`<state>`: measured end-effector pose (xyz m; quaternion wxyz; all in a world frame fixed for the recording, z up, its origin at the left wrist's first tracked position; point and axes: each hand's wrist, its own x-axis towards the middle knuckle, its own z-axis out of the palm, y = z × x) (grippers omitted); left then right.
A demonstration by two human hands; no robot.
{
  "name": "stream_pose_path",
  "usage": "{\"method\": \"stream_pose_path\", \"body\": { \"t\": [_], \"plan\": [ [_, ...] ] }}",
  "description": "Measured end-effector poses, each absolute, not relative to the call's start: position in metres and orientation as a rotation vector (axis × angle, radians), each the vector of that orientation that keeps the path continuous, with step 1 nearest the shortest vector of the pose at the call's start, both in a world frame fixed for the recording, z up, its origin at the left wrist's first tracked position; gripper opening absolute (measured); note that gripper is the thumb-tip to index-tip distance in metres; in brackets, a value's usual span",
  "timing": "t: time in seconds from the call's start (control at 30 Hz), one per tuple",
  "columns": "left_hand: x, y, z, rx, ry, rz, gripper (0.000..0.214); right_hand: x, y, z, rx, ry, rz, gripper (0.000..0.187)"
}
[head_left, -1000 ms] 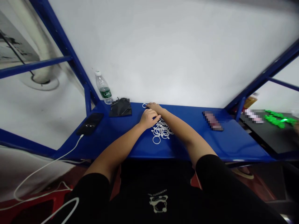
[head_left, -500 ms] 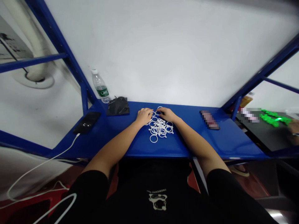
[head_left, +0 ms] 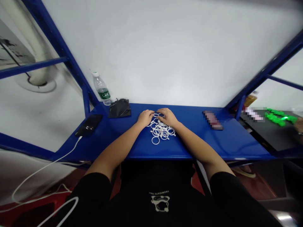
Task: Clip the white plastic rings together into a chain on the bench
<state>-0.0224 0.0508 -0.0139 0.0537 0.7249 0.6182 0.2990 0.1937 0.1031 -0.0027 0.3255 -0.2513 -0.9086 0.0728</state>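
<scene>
A heap of white plastic rings (head_left: 163, 129), several with a small knob on the rim, lies on the blue table (head_left: 142, 148). At the heap's far left edge, my left hand (head_left: 145, 118) has its fingers bent and closed at the rim of a white ring. My right hand (head_left: 168, 118) is just right of it, fingers curled around another ring, palm above the far side of the heap. The two hands' fingertips are close together, and exact finger contact is too small to see well. One loose ring (head_left: 155, 144) lies at the near side.
Behind my left arm are a black plastic bag (head_left: 120, 108), a water bottle (head_left: 103, 91) and a black phone (head_left: 89, 125) with a white cable. A blurred-out phone (head_left: 213, 120) lies to the right. Green pieces (head_left: 280, 117) and another person's hand are on a dark neighbouring table.
My right hand has shifted slightly left over the rings, closer to my left hand. My left hand stays almost in place. The near rings lie as before.
</scene>
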Motion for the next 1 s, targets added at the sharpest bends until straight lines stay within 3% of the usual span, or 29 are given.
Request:
{"method": "stream_pose_path", "body": {
  "t": [0.27, 0.63, 1.0],
  "plan": [
    [-0.009, 0.040, -0.012, 2.303, 1.504, 1.466, 0.015, 0.192, 0.095, -0.001, -0.598, -2.320, 0.171, 0.031],
    [-0.011, 0.042, -0.015, 2.161, 1.509, 1.588, 0.025, 0.197, 0.092, 0.003, -0.476, -2.278, 0.170, 0.038],
    [-0.008, 0.038, -0.012, 2.202, 1.529, 1.654, 0.009, 0.194, 0.086, 0.008, -0.456, -2.135, 0.406, 0.029]
  ]
}}
